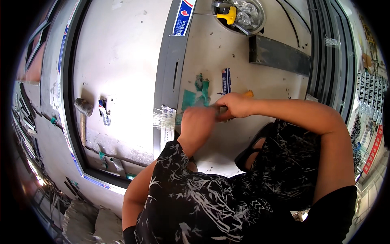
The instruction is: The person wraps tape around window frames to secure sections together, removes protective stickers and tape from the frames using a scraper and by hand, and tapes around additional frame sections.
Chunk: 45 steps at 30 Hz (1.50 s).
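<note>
My left hand point(198, 127) and my right hand point(236, 106) meet over the floor, just right of a dark grey metal frame bar point(170, 65). The left is curled and blurred by motion. On the right hand, thumb and fingers pinch together around something small and dark that I cannot make out. Crumpled green tape scraps point(188, 99) lie just beyond the hands. A blue printed strip point(226, 79) lies beyond the right hand, near a small yellow-orange piece point(249, 93). A torn white label point(167, 122) with clear film clings to the bar beside my left hand.
A metal bowl point(263, 18) holds clear plastic bags and a yellow T-handled tool point(228, 16). A dark rectangular profile point(278, 56) lies below it. Long grey profiles point(327, 69) run along the right. A hammer point(83, 110) lies inside the frame at left.
</note>
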### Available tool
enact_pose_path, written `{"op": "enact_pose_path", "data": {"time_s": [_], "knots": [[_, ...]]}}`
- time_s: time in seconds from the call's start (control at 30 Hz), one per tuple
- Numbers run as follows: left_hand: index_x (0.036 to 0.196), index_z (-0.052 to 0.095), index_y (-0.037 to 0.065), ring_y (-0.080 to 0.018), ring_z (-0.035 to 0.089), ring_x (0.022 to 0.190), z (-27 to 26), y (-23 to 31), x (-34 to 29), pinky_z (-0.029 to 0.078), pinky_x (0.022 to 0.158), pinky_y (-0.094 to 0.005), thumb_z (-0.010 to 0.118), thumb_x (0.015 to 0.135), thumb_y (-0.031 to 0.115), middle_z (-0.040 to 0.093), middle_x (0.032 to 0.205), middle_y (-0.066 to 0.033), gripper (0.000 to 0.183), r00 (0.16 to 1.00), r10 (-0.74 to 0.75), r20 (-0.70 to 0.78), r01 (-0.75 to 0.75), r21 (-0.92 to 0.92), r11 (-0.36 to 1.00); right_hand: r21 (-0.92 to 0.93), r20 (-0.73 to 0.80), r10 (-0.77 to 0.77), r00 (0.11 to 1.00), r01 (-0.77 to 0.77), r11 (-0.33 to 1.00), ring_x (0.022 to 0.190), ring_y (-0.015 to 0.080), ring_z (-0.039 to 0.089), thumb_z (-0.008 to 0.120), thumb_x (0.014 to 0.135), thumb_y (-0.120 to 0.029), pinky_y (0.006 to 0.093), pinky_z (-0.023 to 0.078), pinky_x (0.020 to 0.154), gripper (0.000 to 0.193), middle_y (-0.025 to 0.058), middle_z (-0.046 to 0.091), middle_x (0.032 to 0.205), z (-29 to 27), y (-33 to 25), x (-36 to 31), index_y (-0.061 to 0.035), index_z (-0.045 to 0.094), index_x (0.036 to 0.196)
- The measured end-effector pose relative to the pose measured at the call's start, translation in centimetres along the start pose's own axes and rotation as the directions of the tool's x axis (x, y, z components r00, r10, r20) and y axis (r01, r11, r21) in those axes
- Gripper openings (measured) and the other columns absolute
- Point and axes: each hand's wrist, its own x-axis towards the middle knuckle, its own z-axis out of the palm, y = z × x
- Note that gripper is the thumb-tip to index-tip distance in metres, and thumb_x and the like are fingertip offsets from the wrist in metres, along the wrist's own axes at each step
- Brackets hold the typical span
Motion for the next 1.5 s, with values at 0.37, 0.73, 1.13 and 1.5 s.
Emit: {"op": "enact_pose_path", "data": {"time_s": [0.37, 0.73, 1.13, 1.5], "knots": [[0.088, 0.059, 0.007, -0.0341, 0.066, 0.068, 1.4, -1.5, 2.3, 0.051, 0.056, -0.0449, 0.060, 0.079, 0.007, 0.065, 0.070, -0.0125, 0.009, 0.949, -0.286, 0.132, 0.257, 0.201, 0.945, -0.522, 0.295, -0.330, 0.897, 0.440, 0.730, 0.066, 0.0347, 0.061, 0.067, 0.074, -0.031, 0.0464, 0.048, 0.057, 0.022, 0.0121, 0.063, 0.071, 4.2, -6.0, -5.8, -0.0093, 0.061, 0.077], [0.074, 0.071, 0.013, -0.0233, 0.067, 0.080, -1.7, -5.7, 9.2, 0.044, 0.079, -0.0394, 0.063, 0.077, 0.014, 0.069, 0.076, -0.0048, 0.009, 0.897, -0.031, 0.441, -0.292, 0.644, 0.708, -0.173, -0.218, -0.241, 0.946, 0.206, 0.963, 0.073, 0.0356, 0.063, 0.057, 0.086, -0.023, 0.0488, 0.048, 0.062, 0.041, 0.0145, 0.063, 0.078, 6.3, -3.7, 1.0, -0.0132, 0.056, 0.125], [0.082, 0.075, 0.016, -0.0214, 0.066, 0.087, -2.8, -5.7, 12.4, 0.040, 0.089, -0.0395, 0.063, 0.079, 0.011, 0.071, 0.082, -0.0026, 0.014, 0.690, -0.249, 0.679, -0.495, 0.695, 0.522, 0.269, -0.443, -0.319, 0.838, 0.464, 0.844, 0.082, 0.0316, 0.064, 0.060, 0.089, -0.025, 0.0425, 0.049, 0.068, 0.066, 0.0147, 0.066, 0.097, 11.7, -3.1, 4.1, -0.0095, 0.032, 0.147], [0.083, 0.076, 0.018, -0.0206, 0.067, 0.088, -2.8, -5.8, 12.4, 0.038, 0.093, -0.0372, 0.071, 0.075, 0.017, 0.071, 0.081, -0.0025, 0.010, 0.605, -0.348, 0.717, -0.504, 0.682, 0.530, 0.587, -0.313, -0.347, 0.884, 0.467, 0.661, 0.088, 0.0239, 0.065, 0.065, 0.086, -0.025, 0.0376, 0.049, 0.081, 0.070, 0.0129, 0.066, 0.091, 11.1, -2.5, 6.9, -0.0078, 0.033, 0.146]]}}
